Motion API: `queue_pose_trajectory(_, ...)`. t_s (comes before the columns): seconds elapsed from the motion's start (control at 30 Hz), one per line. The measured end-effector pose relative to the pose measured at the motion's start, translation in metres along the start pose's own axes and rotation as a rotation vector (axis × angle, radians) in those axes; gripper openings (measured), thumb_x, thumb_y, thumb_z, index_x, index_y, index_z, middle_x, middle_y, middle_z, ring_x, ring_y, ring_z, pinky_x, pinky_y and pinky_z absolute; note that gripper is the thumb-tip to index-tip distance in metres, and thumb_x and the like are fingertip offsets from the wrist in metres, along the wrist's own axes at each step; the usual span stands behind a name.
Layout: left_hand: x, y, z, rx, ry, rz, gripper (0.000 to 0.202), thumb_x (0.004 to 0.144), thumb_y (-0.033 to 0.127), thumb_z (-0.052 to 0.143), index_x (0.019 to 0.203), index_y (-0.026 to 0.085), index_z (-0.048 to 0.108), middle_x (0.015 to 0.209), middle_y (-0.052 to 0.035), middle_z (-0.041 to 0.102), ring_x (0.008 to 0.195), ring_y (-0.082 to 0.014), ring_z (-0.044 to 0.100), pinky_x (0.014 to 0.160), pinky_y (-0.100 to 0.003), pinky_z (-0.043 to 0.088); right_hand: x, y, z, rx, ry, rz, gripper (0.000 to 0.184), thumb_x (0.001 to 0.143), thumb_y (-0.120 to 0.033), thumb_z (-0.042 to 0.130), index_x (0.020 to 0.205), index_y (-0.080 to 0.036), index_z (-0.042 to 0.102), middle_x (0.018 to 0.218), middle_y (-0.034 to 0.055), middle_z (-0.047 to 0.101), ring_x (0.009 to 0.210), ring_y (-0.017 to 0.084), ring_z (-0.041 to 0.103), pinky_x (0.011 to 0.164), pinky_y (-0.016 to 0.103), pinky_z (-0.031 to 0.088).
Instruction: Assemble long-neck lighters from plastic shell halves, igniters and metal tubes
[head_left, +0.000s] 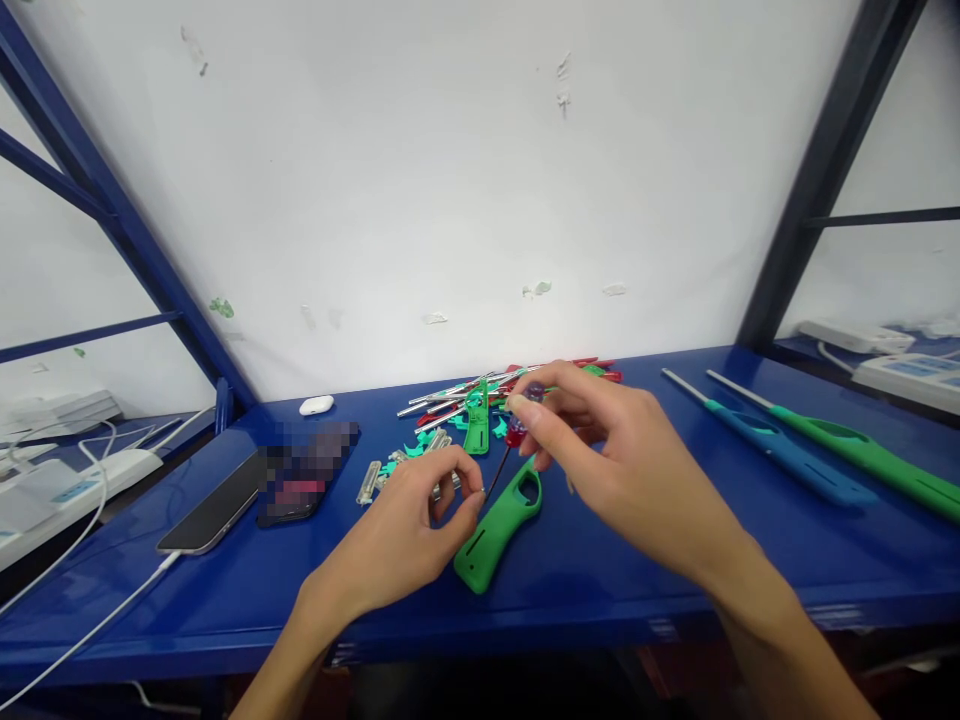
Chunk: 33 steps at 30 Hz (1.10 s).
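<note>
My right hand (600, 430) grips a screwdriver (516, 432) by its clear red and purple handle, the thin shaft slanting down to the left. Close to its tip, the thumb and forefinger of my left hand (424, 520) are pinched together; whatever sits between them is too small to make out. Just below the shaft a green lighter handle shell (495, 535) lies on the blue table (615, 590). Behind my hands is another green shell piece (478, 420), showing its hollow inside.
A pile of metal lighter tubes and red parts (450, 395) lies by the wall. Small metal and teal pieces (369, 482) are left of it. A blue lighter (795, 460) and a green lighter (862, 445) lie right. Two phones (217, 505) and a white case (316, 405) are left.
</note>
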<state>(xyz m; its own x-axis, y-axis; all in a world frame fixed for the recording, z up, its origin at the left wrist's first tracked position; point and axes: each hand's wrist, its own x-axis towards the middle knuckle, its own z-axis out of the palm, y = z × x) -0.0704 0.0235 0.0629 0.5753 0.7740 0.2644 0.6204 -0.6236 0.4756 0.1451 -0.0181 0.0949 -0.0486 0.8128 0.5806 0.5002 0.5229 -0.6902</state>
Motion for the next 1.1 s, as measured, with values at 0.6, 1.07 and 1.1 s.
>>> queue_pose_trajectory(0.6,0.0,-0.007,-0.005,-0.297,-0.078,-0.066,0.015,0.105,0.034,0.055,0.094,0.024,0.058,0.079,0.0055,0.049,0.064,-0.0124,0.043,0.056,-0.024,0.034,0.001,0.0,-0.002,0.079,0.121,-0.024,0.017,0.108,-0.038,0.055,0.101,-0.026,0.065,0.069,-0.0068,0.066,0.063,0.01,0.064,0.055,0.024,0.046)
queue_pose_trajectory(1.07,-0.001,-0.01,-0.007,-0.294,-0.096,-0.053,0.016,0.106,0.036,0.055,0.096,0.024,0.059,0.087,0.0036,0.055,0.073,-0.0141,0.048,0.062,-0.027,0.038,0.0,0.002,-0.005,0.049,0.099,-0.028,0.016,0.108,-0.037,0.055,0.101,-0.026,0.065,0.071,-0.0058,0.065,0.062,0.011,0.064,0.057,0.026,0.047)
queue_pose_trajectory(1.1,-0.001,-0.009,-0.007,-0.292,-0.096,-0.053,0.016,0.105,0.036,0.055,0.097,0.024,0.059,0.087,0.0036,0.055,0.072,-0.014,0.048,0.062,-0.027,0.038,0.001,0.001,-0.005,0.053,0.1,-0.031,0.016,0.108,-0.037,0.055,0.102,-0.026,0.065,0.071,-0.0059,0.065,0.062,0.011,0.065,0.057,0.026,0.047)
